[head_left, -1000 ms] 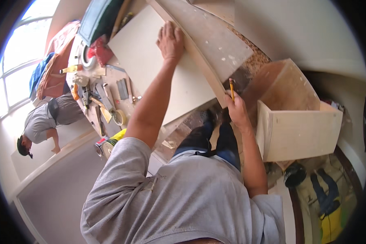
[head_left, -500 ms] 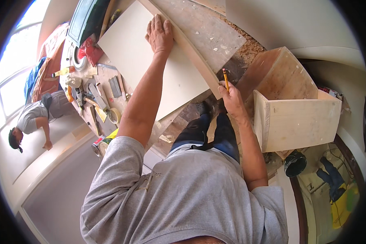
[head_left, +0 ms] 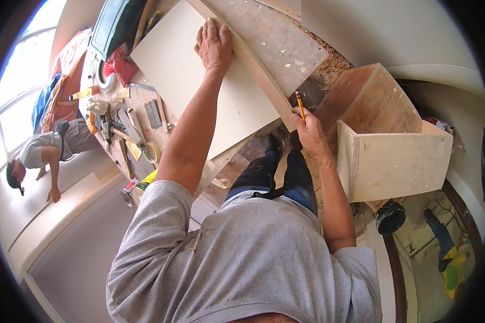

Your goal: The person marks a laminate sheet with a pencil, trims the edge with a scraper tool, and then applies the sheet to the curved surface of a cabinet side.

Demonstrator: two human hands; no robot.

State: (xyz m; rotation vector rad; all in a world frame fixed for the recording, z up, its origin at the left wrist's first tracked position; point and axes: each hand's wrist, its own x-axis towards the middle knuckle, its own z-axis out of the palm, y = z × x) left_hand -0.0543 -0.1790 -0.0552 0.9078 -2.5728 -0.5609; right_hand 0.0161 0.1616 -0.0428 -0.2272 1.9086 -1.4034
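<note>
Pale panel [head_left: 242, 107] lies under the flat, unclenched left grip [head_left: 214, 49]; the right grip [head_left: 310, 132] clasps a pencil [head_left: 300, 105] by the wooden strip's [head_left: 255, 72] end; a co-worker's arm [head_left: 53, 171] has shifted.

Panel [head_left: 242, 105] left of box [head_left: 401, 164]

At my left fingers [head_left: 212, 33] and right fingers [head_left: 297, 123] I count, all told, one pencil [head_left: 300, 105], one pale panel [head_left: 242, 102] and one wooden strip [head_left: 261, 81]. On the counter [head_left: 143, 98] I make out one red bag [head_left: 121, 67], one white ring [head_left: 108, 88] and one roll of tape [head_left: 157, 151], though the jumbled tools [head_left: 114, 128] I can't number surely. Around me I count one open wooden box [head_left: 401, 164], one dark bucket [head_left: 390, 217] and two other people [head_left: 35, 153].
</note>
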